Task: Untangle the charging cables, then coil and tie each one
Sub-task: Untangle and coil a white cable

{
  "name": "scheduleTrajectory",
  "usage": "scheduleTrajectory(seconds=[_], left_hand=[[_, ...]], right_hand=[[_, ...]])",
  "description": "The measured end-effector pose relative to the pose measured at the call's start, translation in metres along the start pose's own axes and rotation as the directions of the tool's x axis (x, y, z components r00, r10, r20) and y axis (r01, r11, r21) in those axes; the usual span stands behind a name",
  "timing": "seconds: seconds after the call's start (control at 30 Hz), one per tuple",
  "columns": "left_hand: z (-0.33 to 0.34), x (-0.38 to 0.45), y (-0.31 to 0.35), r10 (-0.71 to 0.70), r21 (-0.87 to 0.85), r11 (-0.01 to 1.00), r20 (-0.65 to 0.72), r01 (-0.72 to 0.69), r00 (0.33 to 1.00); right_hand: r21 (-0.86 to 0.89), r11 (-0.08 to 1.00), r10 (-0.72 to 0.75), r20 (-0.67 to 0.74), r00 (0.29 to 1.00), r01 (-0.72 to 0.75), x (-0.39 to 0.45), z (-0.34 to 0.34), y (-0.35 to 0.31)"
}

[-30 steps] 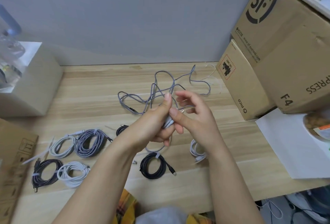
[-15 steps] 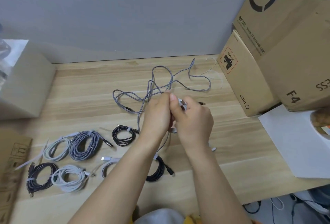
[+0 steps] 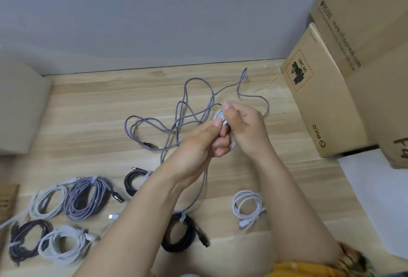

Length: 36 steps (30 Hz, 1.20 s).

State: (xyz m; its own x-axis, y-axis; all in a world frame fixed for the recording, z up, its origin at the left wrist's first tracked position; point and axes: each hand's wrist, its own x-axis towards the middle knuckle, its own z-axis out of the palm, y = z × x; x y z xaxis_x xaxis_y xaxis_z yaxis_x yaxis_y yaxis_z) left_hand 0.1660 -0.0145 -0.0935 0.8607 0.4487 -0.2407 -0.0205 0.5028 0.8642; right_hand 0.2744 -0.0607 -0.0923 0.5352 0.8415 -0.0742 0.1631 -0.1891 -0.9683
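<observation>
While seven tied coils [image 3: 87,197] lie on the table [image 3: 92,109], both hands, left [image 3: 199,144] and right [image 3: 245,128], grip a small white coil [image 3: 219,116]; the grey cable [image 3: 176,120] beyond remains loose, apparently last.

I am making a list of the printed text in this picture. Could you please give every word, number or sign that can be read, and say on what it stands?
"PICO", with a round logo: side of the smaller cardboard box.
"UN 3481", inside a red dashed label: same box.
"95338": side of the larger cardboard box.
A web address ending in "express.com": same box; the start is too blurred.
A large black logo, cut off at the top: same box.
The cables show no readable text.
</observation>
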Motion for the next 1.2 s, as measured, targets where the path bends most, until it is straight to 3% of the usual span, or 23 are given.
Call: scheduleTrajectory(seconds=[0.03, 0.1, 0.17, 0.23, 0.3, 0.5, 0.57, 0.7, 0.8, 0.9, 1.0, 1.03, 1.1, 1.2], left_hand=[[0.000, 0.005, 0.000, -0.009, -0.010, 1.000, -0.057, 0.008, 0.998], [-0.004, 0.021, -0.004, -0.038, -0.018, 0.999, -0.169, 0.036, 0.985], [-0.009, 0.032, -0.008, -0.058, 0.012, 0.998, -0.228, 0.063, 0.972], [-0.015, 0.038, -0.013, -0.075, 0.031, 0.996, -0.264, 0.086, 0.961], [-0.018, 0.040, -0.017, -0.098, 0.016, 0.994, -0.284, 0.107, 0.954], [-0.020, 0.045, -0.022, -0.178, -0.020, 0.983, -0.286, 0.180, 0.942], [-0.020, 0.045, -0.021, -0.215, -0.070, 0.977, -0.285, 0.203, 0.934], [-0.019, 0.040, -0.015, -0.244, -0.145, 0.967, -0.297, 0.209, 0.923], [-0.017, 0.033, -0.011, -0.194, -0.102, 0.980, -0.339, 0.169, 0.920], [-0.014, 0.019, -0.010, -0.115, -0.018, 0.993, -0.373, 0.117, 0.920], [-0.010, -0.003, -0.011, -0.030, 0.067, 0.996, -0.403, 0.062, 0.915], [-0.010, -0.007, -0.014, 0.000, 0.093, 0.995, -0.407, 0.041, 0.913], [-0.006, -0.021, -0.014, 0.066, 0.139, 0.990, -0.405, -0.010, 0.912], [0.001, -0.041, -0.011, 0.169, 0.221, 0.972, -0.414, -0.081, 0.894]], right_hand=[[-0.095, 0.995, -0.027, 0.026, 0.999, 0.029, 0.013, -0.006, 0.007], [-0.127, 0.992, 0.000, -0.021, 1.000, -0.003, 0.049, -0.022, 0.026], [-0.182, 0.980, 0.045, -0.213, 0.976, -0.085, 0.088, -0.043, 0.052], [-0.309, 0.915, 0.121, -0.403, 0.907, -0.259, 0.124, -0.067, 0.083], [-0.416, 0.825, 0.154, -0.486, 0.860, -0.383, 0.146, -0.087, 0.113], [-0.694, 0.591, 0.161, -0.398, 0.903, -0.411, 0.169, -0.117, 0.156], [-0.726, 0.558, 0.151, -0.387, 0.910, -0.402, 0.172, -0.119, 0.158], [-0.652, 0.579, 0.240, -0.438, 0.866, -0.490, 0.167, -0.118, 0.156], [-0.589, 0.647, 0.170, -0.508, 0.845, -0.484, 0.153, -0.112, 0.152], [-0.351, 0.831, 0.117, -0.648, 0.752, -0.431, 0.130, -0.097, 0.135], [0.026, 0.977, 0.170, -0.699, 0.695, -0.212, 0.093, -0.074, 0.101], [0.177, 0.973, 0.229, -0.680, 0.697, -0.147, 0.077, -0.064, 0.086], [0.407, 0.908, 0.321, -0.530, 0.785, -0.097, 0.035, -0.039, 0.050], [0.574, 0.806, 0.342, -0.250, 0.906, -0.146, -0.025, -0.006, 0.006]])
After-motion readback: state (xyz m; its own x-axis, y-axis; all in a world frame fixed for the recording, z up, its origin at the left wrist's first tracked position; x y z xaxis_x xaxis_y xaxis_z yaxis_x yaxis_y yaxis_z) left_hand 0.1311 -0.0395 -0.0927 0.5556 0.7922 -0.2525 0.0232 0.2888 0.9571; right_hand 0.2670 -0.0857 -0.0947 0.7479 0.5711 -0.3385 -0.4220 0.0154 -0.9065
